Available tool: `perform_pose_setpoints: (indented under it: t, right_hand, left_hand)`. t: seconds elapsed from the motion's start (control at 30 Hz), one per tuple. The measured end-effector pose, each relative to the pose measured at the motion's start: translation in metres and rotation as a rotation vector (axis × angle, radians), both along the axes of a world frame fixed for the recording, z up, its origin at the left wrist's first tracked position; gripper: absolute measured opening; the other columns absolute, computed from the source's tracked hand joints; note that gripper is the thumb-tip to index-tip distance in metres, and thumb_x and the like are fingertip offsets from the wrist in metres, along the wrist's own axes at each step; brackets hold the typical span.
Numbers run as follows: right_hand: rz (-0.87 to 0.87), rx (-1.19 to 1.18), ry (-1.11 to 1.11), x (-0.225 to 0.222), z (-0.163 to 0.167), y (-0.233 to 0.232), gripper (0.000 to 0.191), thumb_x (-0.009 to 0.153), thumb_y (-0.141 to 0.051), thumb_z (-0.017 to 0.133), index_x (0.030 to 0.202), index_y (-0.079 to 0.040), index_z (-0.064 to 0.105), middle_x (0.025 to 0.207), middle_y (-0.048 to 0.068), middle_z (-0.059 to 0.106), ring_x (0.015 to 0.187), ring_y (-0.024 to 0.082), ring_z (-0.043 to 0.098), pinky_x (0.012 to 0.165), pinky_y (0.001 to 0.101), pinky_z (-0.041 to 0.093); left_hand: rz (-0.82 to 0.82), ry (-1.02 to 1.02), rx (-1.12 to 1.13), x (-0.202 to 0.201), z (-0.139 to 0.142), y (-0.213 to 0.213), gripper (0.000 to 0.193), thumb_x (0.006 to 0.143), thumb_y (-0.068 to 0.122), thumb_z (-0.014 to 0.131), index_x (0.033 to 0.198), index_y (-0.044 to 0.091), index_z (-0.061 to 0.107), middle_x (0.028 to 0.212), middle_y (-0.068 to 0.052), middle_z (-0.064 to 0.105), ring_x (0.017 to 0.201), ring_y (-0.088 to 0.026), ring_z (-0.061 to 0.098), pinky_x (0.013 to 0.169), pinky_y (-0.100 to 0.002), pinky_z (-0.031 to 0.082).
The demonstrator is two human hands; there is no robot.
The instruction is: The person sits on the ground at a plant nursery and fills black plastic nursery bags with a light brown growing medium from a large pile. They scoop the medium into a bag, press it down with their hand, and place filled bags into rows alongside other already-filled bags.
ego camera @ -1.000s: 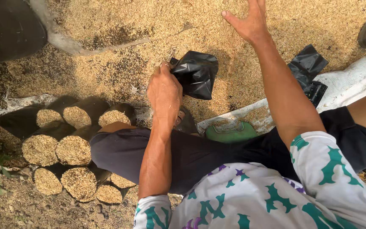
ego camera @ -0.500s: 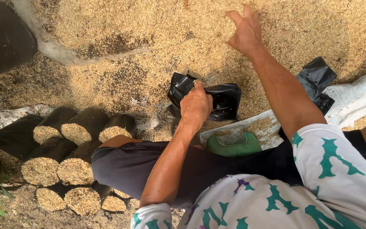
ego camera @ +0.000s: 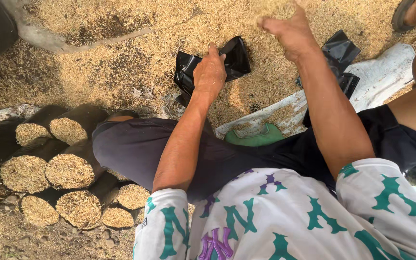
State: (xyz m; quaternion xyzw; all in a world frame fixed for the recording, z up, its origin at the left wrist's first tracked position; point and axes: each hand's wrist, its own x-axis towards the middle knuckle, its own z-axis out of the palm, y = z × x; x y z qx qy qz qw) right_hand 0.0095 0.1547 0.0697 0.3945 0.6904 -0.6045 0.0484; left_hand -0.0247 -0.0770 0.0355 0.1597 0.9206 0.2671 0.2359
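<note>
Left hand: the left hand [ego camera: 210, 73] grips the rim of a small black plastic bag [ego camera: 232, 60], fingers curled and pinched on the near edge, thumb hidden under the knuckles.
Bag position: the bag lies on the heap of rice husk [ego camera: 121, 62], its mouth opening just beyond the left fingertips; half a second ago it sat lower and looked flatter, and now it is pulled wider.
Right hand: the right hand [ego camera: 287, 30] is cupped, fingers drawn together over a scoop of husk; a second ago those fingers were spread flat on the heap, and since then the hand has closed and lifted.
Gap between hands: the right fingers hang just beside the bag's far corner, apart from it.
Spare bags: more black bags [ego camera: 341, 58] lie to the right of the right wrist, on a white sack [ego camera: 376, 82].
Filled bags: a cluster of husk-filled black bags [ego camera: 63, 168] stands well left of the left elbow, unchanged.
Green thing: a green object [ego camera: 253, 139] shows below the left wrist, against the dark trouser leg [ego camera: 140, 149]; what it is cannot be told.
</note>
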Motion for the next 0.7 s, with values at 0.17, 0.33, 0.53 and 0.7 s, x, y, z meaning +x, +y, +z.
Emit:
perform_pose_setpoints:
  t: [0.17,0.33,0.53,0.7]
  right_hand:
    - [0.088,-0.317,-0.365,0.061,-0.011,-0.049,0.111,0.069,-0.043,0.089,0.153,-0.003,0.028,0.164,0.027,0.024,0.153,0.041,0.018,0.118,0.0715,0.013]
    - [-0.094,-0.595,-0.292,0.088,-0.068,-0.060,0.074,0.079,-0.051,0.068,0.142,-0.015,0.054,0.164,0.015,0.037,0.151,0.035,0.027,0.116,0.0713,0.010]
    - [-0.356,-0.679,-0.332,0.091,-0.099,-0.041,0.047,0.097,-0.048,0.050,0.137,-0.025,0.058,0.158,0.009,0.048,0.145,0.030,0.040,0.115,0.0735,0.011]
    - [-0.520,-0.642,-0.360,0.086,-0.097,-0.034,0.037,0.098,-0.044,0.056,0.127,-0.020,0.060,0.138,0.012,0.061,0.127,0.027,0.059,0.107,0.0660,0.036]
  left_hand:
    - [-0.162,0.101,0.101,0.013,0.030,0.007,0.024,0.105,0.017,0.050,0.127,0.008,0.053,0.105,-0.021,0.072,0.090,-0.043,0.071,0.075,-0.055,0.054]
    - [-0.425,0.362,0.254,0.039,0.048,0.002,0.038,0.093,0.002,0.052,0.129,0.013,0.055,0.114,-0.024,0.070,0.091,-0.041,0.072,0.075,-0.051,0.058]
    - [-0.590,0.465,0.161,0.079,0.052,0.000,0.035,0.088,0.005,0.059,0.123,0.006,0.054,0.092,-0.014,0.069,0.078,-0.034,0.072,0.066,-0.045,0.058]
    - [-0.597,0.751,0.035,0.095,0.045,0.005,0.031,0.090,0.011,0.062,0.118,0.004,0.053,0.077,-0.007,0.063,0.064,-0.023,0.070,0.054,-0.036,0.056]
